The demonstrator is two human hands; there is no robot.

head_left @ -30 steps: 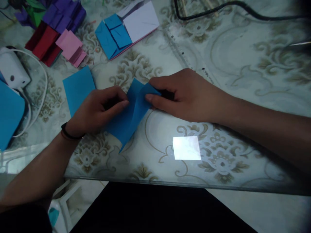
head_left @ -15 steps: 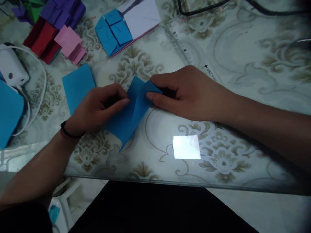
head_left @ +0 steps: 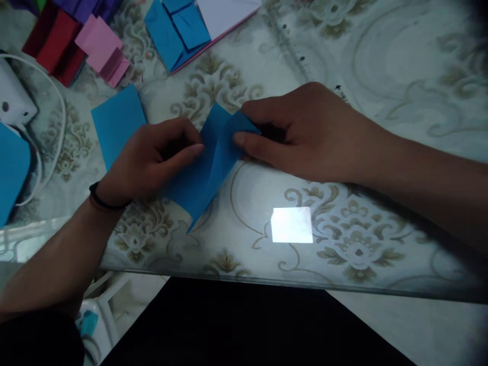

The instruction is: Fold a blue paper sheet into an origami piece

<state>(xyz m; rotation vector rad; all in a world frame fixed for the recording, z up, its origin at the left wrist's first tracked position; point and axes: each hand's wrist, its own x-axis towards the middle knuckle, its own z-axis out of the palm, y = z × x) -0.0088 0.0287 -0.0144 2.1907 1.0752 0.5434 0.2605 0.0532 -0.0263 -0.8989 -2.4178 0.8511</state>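
Observation:
Between my hands is a sheet of blue paper (head_left: 213,157), creased down its length, with one side lifted along the crease. My left hand (head_left: 152,157) pinches its left edge between thumb and fingers. At the upper right corner, my right hand (head_left: 293,134) grips the paper, thumb on top and fingers behind. A second blue sheet (head_left: 118,119) lies flat on the table, partly behind my left hand.
Folded red paper (head_left: 57,48), pink paper (head_left: 102,48) and purple paper (head_left: 86,7) pieces sit at upper left. Near them lie a blue folded piece (head_left: 179,30), a clear ruler (head_left: 301,56), and a white device (head_left: 15,96) with a cable. The table's front edge (head_left: 244,280) runs below.
The view has shifted slightly, so the far items sit higher in the picture. Both hands keep their hold on the blue paper, whose shape looks nearly the same.

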